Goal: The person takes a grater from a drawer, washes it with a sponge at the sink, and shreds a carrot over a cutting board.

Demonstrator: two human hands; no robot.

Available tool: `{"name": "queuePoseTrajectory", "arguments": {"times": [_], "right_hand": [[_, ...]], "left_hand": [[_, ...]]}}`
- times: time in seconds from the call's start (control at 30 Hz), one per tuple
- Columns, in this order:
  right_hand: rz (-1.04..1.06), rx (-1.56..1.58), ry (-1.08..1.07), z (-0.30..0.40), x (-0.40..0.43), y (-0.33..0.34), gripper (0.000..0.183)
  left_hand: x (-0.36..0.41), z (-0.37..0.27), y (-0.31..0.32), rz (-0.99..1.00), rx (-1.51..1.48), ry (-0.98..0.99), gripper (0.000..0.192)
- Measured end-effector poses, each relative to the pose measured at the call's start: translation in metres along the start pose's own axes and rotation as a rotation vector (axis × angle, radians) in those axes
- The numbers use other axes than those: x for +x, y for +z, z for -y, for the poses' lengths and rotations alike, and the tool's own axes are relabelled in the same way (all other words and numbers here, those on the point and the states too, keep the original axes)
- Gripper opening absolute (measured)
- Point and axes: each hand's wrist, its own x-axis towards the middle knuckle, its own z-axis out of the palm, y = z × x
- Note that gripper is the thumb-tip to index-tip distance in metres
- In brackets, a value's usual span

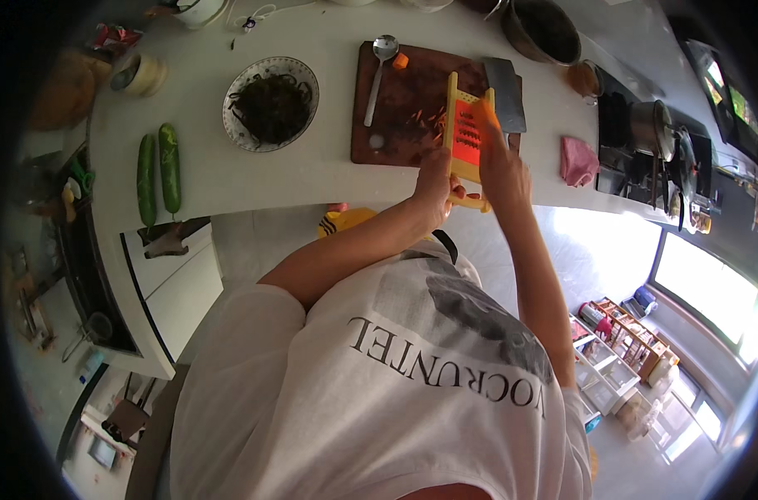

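Observation:
My left hand (436,184) grips the lower end of a yellow-framed grater (465,134) with an orange-red grating plate, tilted over a dark wooden cutting board (391,147). My right hand (503,159) holds a carrot piece (486,115) against the grater's upper part; both look slightly blurred. Carrot shreds (438,122) lie on the board beside the grater. A metal spoon (375,84) and a small carrot chunk (401,60) rest near the board's far left corner. A cleaver blade (506,94) lies along the board's right side, partly hidden.
Left of the board stands a patterned bowl (227,119) of dark seaweed-like strips. Two cucumbers (170,169) lie farther left. A pink cloth (578,161) sits by the stove with a pot (649,128). A large metal bowl (541,31) stands at the back right.

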Motion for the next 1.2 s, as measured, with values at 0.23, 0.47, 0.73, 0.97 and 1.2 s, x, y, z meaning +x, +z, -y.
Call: {"name": "queuePoseTrajectory", "arguments": {"times": [0.23,0.47,0.73,0.97,1.2], "right_hand": [[-0.032,-0.056,-0.099,0.005,-0.019,-0.025,0.042],[0.018,-0.009,-0.109,0.020,-0.024,-0.007,0.044],[-0.028,0.003,-0.060,-0.002,-0.014,-0.011,0.038],[0.027,-0.014,-0.032,0.010,-0.037,-0.011,0.037],[0.039,-0.068,-0.001,0.037,-0.005,-0.004,0.039]], "left_hand": [[0.005,-0.003,-0.004,-0.001,-0.039,0.029,0.018],[0.016,-0.013,-0.011,-0.050,0.024,0.065,0.024],[0.003,-0.006,0.001,-0.099,0.017,-0.024,0.025],[0.024,-0.009,-0.006,-0.029,0.138,0.195,0.030],[0.046,-0.041,-0.006,-0.094,0.078,0.144,0.035]]}}
